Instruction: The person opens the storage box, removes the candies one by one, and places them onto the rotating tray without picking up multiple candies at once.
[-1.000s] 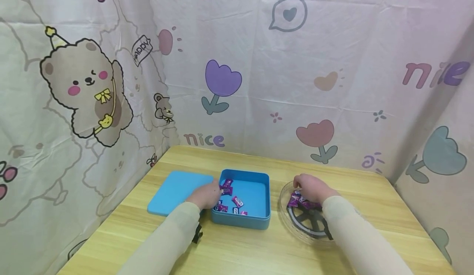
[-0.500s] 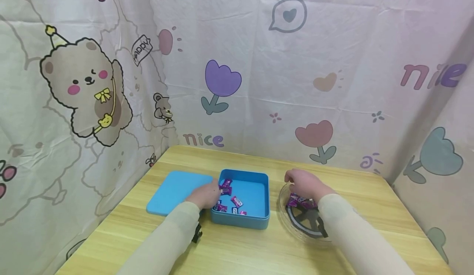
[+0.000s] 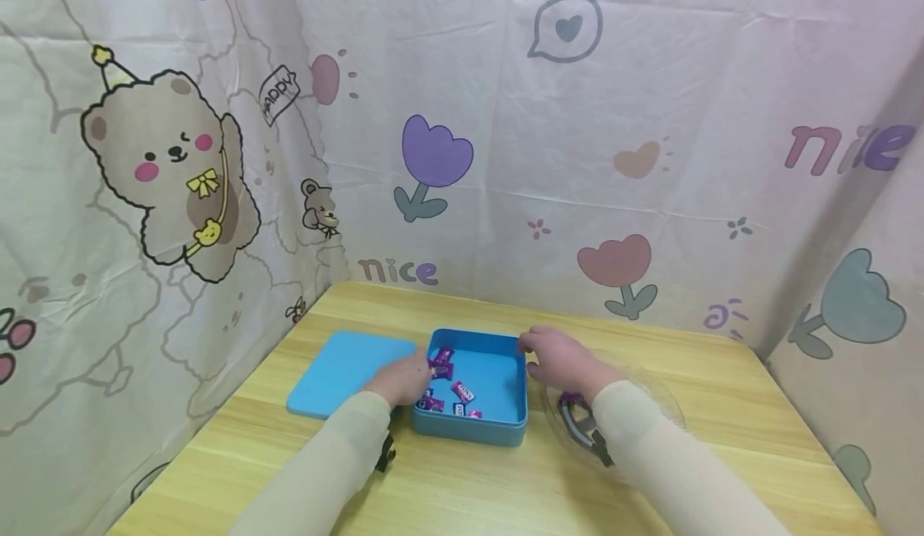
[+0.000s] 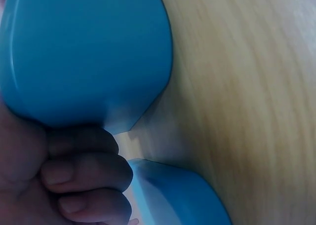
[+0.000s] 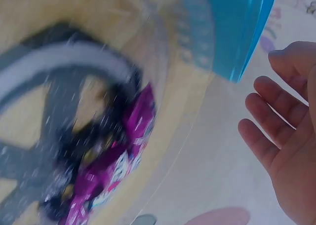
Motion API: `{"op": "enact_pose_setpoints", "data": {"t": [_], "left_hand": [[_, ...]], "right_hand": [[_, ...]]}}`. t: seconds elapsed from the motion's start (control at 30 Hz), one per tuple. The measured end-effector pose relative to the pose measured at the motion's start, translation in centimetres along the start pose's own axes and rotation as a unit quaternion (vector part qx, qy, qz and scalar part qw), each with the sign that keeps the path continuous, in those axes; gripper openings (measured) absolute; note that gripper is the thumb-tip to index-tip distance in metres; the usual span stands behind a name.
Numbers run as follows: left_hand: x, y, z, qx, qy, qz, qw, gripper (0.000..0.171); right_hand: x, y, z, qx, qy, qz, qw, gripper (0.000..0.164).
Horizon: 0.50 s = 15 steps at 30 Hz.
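Two pale sleeves (image 3: 693,480) extend over the wooden table (image 3: 462,492). Below the right wrist, a clear bowl (image 3: 554,428) contains purple-wrapped sweets (image 5: 113,170); a dark spoked wheel (image 5: 61,101) shows in or under it, which cannot be told. The left hand (image 3: 399,379) grips the blue box (image 3: 472,432) by its left wall, fingers curled. The right hand (image 3: 559,357) is at the box's right rim, fingers parted and slightly bent, nothing seen in them. More sweets (image 3: 464,392) lie inside the box, mostly leftward. A blue lid (image 3: 342,371) lies to its left. Patterned cloth (image 3: 505,119) hangs behind.
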<state>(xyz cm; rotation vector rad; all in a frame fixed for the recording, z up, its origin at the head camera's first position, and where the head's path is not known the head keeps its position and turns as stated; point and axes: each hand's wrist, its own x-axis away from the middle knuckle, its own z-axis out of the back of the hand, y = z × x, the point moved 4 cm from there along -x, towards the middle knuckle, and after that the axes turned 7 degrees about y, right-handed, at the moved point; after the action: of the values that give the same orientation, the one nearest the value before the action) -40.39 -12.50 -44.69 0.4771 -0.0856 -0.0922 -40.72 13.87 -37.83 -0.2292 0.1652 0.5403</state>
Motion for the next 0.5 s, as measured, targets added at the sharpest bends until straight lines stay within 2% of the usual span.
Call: {"op": "enact_pose_setpoints", "data": {"t": [0.2, 0.37, 0.5], "left_hand": [[0.1, 0.2, 0.3, -0.011, 0.005, -0.012, 0.9999, 0.06], [0.1, 0.3, 0.3, -0.015, 0.007, -0.016, 0.9997, 0.059], [0.2, 0.3, 0.3, -0.015, 0.008, -0.012, 0.9998, 0.059]], "right_hand": [[-0.4, -2.3, -1.3, -0.004, -0.043, 0.006, 0.999, 0.025], [-0.4, -4.0, -2.5, -0.015, -0.075, 0.043, 0.996, 0.024], [-0.5, -4.9, -3.3, -0.017, -0.095, 0.053, 0.994, 0.021]]}}
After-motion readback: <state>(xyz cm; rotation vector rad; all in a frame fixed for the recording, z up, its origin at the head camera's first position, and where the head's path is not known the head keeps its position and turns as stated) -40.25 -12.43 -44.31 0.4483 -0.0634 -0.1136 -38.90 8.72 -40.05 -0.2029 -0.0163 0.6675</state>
